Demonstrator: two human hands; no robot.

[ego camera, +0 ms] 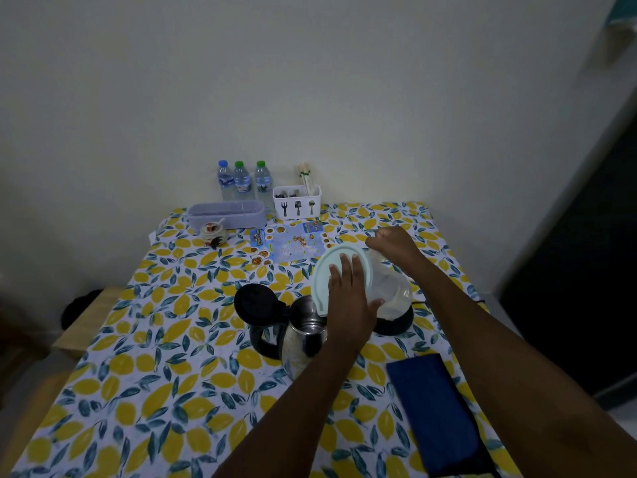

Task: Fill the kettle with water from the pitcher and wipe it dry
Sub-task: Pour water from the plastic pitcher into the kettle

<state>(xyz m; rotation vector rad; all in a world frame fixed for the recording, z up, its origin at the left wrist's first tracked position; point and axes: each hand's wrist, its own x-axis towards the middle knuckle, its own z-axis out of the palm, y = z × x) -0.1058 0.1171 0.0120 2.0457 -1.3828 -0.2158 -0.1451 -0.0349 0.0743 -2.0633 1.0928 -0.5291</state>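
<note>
A steel kettle with a black handle stands mid-table, its black lid flipped open to the left. A clear plastic pitcher with a pale blue lid is tipped on its side over the kettle's mouth. My left hand lies flat against the pitcher's lid, fingers spread. My right hand is closed around the pitcher's handle at its far side. A folded dark blue cloth lies on the table near right.
The kettle's black base sits just right of the kettle under the pitcher. At the back are three water bottles, a white cutlery caddy, a lilac box, a small jar and a printed leaflet. The wall stands behind the table.
</note>
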